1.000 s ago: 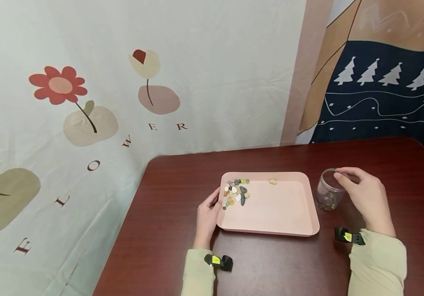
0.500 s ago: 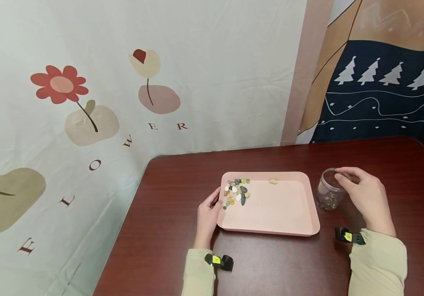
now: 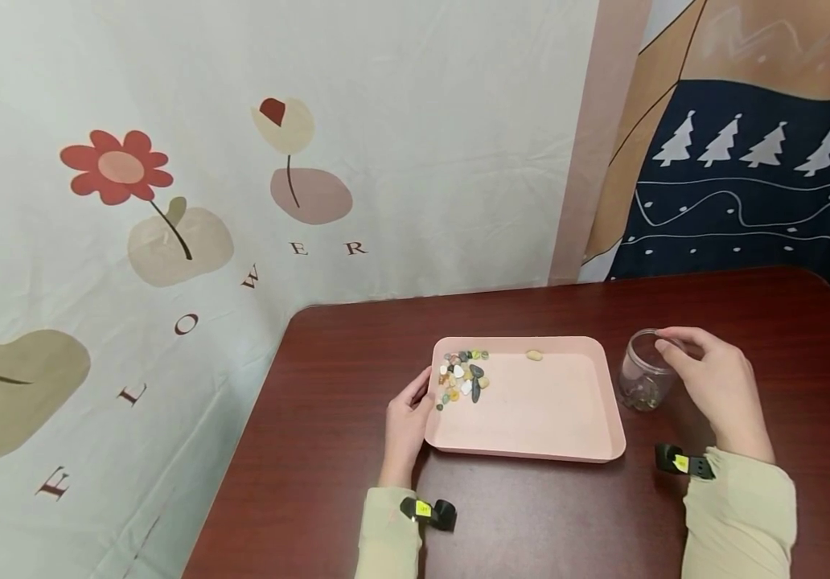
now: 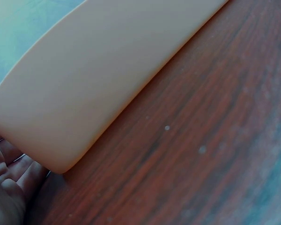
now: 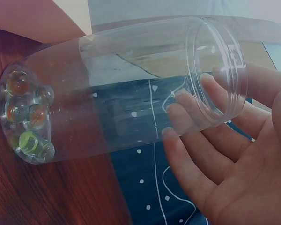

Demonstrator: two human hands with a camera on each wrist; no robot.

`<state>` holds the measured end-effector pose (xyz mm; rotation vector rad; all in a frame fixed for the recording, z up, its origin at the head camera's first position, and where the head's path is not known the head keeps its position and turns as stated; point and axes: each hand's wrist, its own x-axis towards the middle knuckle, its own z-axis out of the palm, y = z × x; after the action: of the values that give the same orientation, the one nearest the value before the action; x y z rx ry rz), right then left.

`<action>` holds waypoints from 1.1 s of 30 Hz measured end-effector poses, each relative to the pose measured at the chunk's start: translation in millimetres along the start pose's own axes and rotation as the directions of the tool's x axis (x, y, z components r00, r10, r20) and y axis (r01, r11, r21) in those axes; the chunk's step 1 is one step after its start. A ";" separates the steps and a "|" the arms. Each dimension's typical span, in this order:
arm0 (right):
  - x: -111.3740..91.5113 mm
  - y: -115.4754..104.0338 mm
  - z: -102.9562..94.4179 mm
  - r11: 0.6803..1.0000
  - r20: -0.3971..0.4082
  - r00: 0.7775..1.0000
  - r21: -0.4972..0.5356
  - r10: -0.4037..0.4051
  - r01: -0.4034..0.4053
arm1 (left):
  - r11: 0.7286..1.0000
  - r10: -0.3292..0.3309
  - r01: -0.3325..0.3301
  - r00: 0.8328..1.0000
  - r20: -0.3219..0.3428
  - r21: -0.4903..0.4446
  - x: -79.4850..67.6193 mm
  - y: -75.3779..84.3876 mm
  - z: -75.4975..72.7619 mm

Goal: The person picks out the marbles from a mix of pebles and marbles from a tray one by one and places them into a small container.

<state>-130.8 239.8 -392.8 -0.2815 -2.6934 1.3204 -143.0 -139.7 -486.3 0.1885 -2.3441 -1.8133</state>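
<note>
A pink rectangular tray (image 3: 552, 412) lies on the table. My left hand (image 3: 406, 430) holds its left edge, thumb at the rim; the left wrist view shows fingers (image 4: 25, 172) behind the tray's wall. Several pebbles (image 3: 458, 371), white, yellow, green and dark grey, cluster in the tray's left part. One tan pebble (image 3: 534, 355) sits apart near the far rim. Right of the tray stands a clear lidless jar (image 3: 635, 374) with several glass marbles (image 5: 30, 143) at its bottom. My right hand (image 3: 726, 390) grips the jar's rim, thumb and fingers around the mouth.
The dark red-brown wooden table (image 3: 328, 434) ends at the back against a pale curtain (image 3: 444, 161) with printed flowers. A navy hanging (image 3: 762, 201) with white trees covers the right back. The jar stands close to the tray's right wall.
</note>
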 end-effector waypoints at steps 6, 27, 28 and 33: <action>-0.4 0.0 0.2 1.000 -0.005 1.000 0.003 0.003 -0.003 | 1.000 0.005 -0.005 1.000 0.001 -0.007 -0.1 -0.2 -0.7; -2.4 -4.4 -3.1 0.999 -0.034 0.999 0.041 0.009 -0.007 | 1.000 0.000 0.000 1.000 -0.012 0.018 0.1 -1.3 0.4; -2.6 -5.2 -3.4 0.999 -0.042 0.999 0.039 0.006 -0.005 | 1.000 -0.003 0.003 1.000 -0.012 0.018 0.0 -1.0 0.4; -3.4 -9.4 -5.3 0.999 -0.104 0.995 0.034 -0.003 0.006 | 1.000 -0.006 0.006 1.000 -0.009 0.012 0.1 -0.9 0.5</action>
<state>-127.5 237.4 -382.2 -0.3306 -2.5822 1.3112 -143.2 -139.5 -487.3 0.2056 -2.3507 -1.7980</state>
